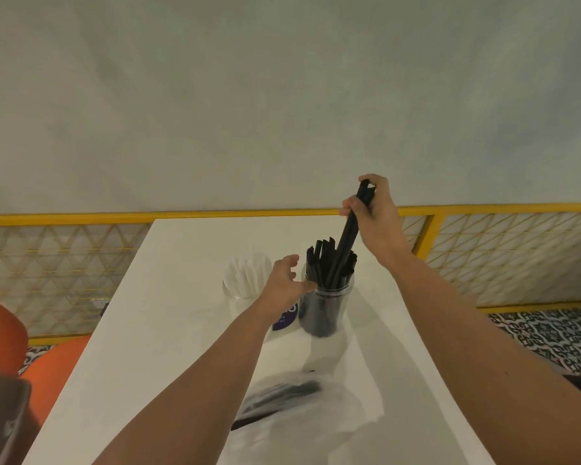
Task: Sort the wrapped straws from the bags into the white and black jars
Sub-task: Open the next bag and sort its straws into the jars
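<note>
2 clear jars stood side by side on 1 white table (182, 330), seen from the head camera. The white jar (247, 280) on the left held pale wrapped straws. The black jar (327, 307) just to its right was packed with black straws (326, 260) that overlapped too much to count. These stood near upright and fanned out a little above the rim.

The right hand (371, 213) was raised above the black jar and clenched around a small bundle of black straws (349, 226); how many it held could not be told. The bundle's long axis ran steeply, top end up and away toward the wall, lower end down-left into the jar mouth among the others.

The left hand (285, 280) sat between the 2 jars, its fingers loosely curled and grasping nothing, with 1 digit tip at the black jar's rim.

1 clear plastic bag (336, 411) lay crumpled on the near part of the table. It held more dark straws (282, 394), lying flat with their length running left to right.

1 purple label (284, 320) showed beside the black jar's base. 1 orange seat (57, 364) stood left of the table, and 1 yellow railing (81, 219) ran behind it.
</note>
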Tool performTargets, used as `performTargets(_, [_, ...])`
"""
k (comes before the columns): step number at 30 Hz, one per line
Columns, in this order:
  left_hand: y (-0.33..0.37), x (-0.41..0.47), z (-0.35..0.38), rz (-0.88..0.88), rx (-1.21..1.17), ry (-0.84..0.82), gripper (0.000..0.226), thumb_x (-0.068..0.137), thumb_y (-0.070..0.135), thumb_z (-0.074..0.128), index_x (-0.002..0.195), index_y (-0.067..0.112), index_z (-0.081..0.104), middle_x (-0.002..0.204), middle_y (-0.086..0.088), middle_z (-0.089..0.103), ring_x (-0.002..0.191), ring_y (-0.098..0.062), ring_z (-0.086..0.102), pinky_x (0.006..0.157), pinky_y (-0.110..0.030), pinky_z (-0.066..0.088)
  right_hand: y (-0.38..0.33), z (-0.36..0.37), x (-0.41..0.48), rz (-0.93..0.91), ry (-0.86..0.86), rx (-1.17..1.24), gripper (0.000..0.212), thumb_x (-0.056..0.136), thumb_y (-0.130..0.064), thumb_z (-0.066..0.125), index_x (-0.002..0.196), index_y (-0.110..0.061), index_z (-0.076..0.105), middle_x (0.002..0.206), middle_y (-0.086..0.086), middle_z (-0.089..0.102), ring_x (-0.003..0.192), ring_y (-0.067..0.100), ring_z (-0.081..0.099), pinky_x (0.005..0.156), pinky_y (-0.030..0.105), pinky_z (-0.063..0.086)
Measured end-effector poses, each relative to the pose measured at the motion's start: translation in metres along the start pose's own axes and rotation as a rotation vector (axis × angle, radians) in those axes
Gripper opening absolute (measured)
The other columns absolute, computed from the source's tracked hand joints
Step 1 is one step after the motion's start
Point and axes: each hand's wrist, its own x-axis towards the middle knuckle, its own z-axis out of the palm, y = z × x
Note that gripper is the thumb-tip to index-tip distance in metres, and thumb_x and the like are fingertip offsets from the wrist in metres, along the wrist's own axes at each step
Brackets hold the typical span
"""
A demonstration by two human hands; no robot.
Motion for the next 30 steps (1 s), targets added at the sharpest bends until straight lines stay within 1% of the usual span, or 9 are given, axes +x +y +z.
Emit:
performTargets(3, [-0.005,0.007,0.004,-0.018,0.067,-0.061,0.078,0.083,0.018,0.07,0.147,0.015,0.024,0.152,-0.002,0.029,0.135,-0.023,0.035,0.09,-0.031,0.042,0.029,0.003,-0.012,-0.008,-0.079,-0.063,0.04,0.097,-0.004,0.04,0.132,-0.021,0.032,0.085,0.002,0.058,0.09,0.022,0.066,0.085,0.028,0.053])
performTargets(6, [-0.006,0.015,0.006,-0.027,0.092,-0.099,0.086,0.082,0.025,0.072,0.149,0.015,0.018,0.156,-0.001,0.024,0.139,-0.023,0.03,0.103,-0.033,0.036,0.052,0.006,-0.023,0.004,-0.106,-0.252,0.031,0.096,-0.007,0.044,0.126,-0.016,0.045,0.095,-0.004,0.057,0.09,0.013,0.059,0.088,0.024,0.051])
performTargets(8, [-0.005,0.018,0.007,-0.013,0.111,-0.117,0.09,0.081,0.024,0.072,0.15,0.016,0.016,0.157,-0.001,0.021,0.142,-0.023,0.026,0.112,-0.037,0.03,0.066,0.009,-0.03,0.039,-0.152,-0.287,0.029,0.094,-0.009,0.049,0.122,-0.015,0.051,0.11,-0.003,0.049,0.1,0.011,0.05,0.099,0.035,0.046])
performTargets(10, [-0.002,0.022,0.007,0.008,0.105,-0.15,0.088,0.081,0.02,0.072,0.15,0.016,0.017,0.156,-0.001,0.024,0.141,-0.023,0.028,0.112,-0.036,0.028,0.075,0.011,-0.038,0.14,-0.193,-0.221,0.046,0.09,-0.018,0.059,0.132,-0.02,0.041,0.126,0.0,0.04,0.113,0.01,0.043,0.104,0.03,0.04])
performTargets(12, [0.001,0.024,0.007,0.04,0.085,-0.181,0.082,0.083,0.014,0.07,0.148,0.016,0.021,0.152,0.001,0.032,0.135,-0.02,0.034,0.105,-0.029,0.031,0.08,0.013,-0.044,0.254,-0.201,-0.081,0.078,0.082,-0.02,0.069,0.144,-0.022,0.022,0.143,0.003,0.033,0.129,0.013,0.036,0.101,0.022,0.033])
performTargets(15, [0.003,0.024,0.01,0.092,0.073,-0.201,0.072,0.086,0.011,0.065,0.146,0.018,0.026,0.143,-0.002,0.043,0.129,-0.016,0.041,0.105,-0.027,0.035,0.087,0.019,-0.048,0.333,-0.218,-0.01,0.097,0.078,-0.015,0.073,0.149,-0.021,0.007,0.15,0.005,0.031,0.137,0.02,0.033,0.103,0.027,0.034])
performTargets(21, [0.003,0.029,0.013,0.146,0.142,-0.092,0.058,0.094,0.008,0.053,0.146,0.015,0.028,0.145,-0.008,0.043,0.135,-0.023,0.039,0.109,-0.032,0.035,0.092,0.017,-0.034,0.303,-0.201,0.012,0.074,0.082,-0.017,0.069,0.142,-0.027,0.026,0.124,0.004,0.048,0.119,0.023,0.05,0.092,0.026,0.044])
performTargets(26, [0.017,0.026,-0.006,0.158,0.244,-0.053,0.069,0.088,0.009,0.062,0.147,0.016,0.027,0.148,-0.004,0.04,0.138,-0.02,0.035,0.113,-0.037,0.031,0.07,0.024,-0.02,0.158,-0.163,-0.089,0.072,0.078,-0.022,0.073,0.138,-0.03,0.033,0.127,-0.005,0.038,0.117,0.009,0.039,0.1,0.03,0.039])
performTargets(30, [0.033,0.012,-0.047,0.242,0.323,-0.008,0.049,0.085,0.006,0.064,0.132,0.013,0.051,0.128,-0.006,0.059,0.118,-0.018,0.055,0.105,-0.033,0.042,0.042,0.047,-0.021,-0.064,-0.191,-0.143,0.069,0.078,-0.022,0.073,0.137,-0.018,0.037,0.128,-0.003,0.039,0.117,0.004,0.037,0.096,0.015,0.029])
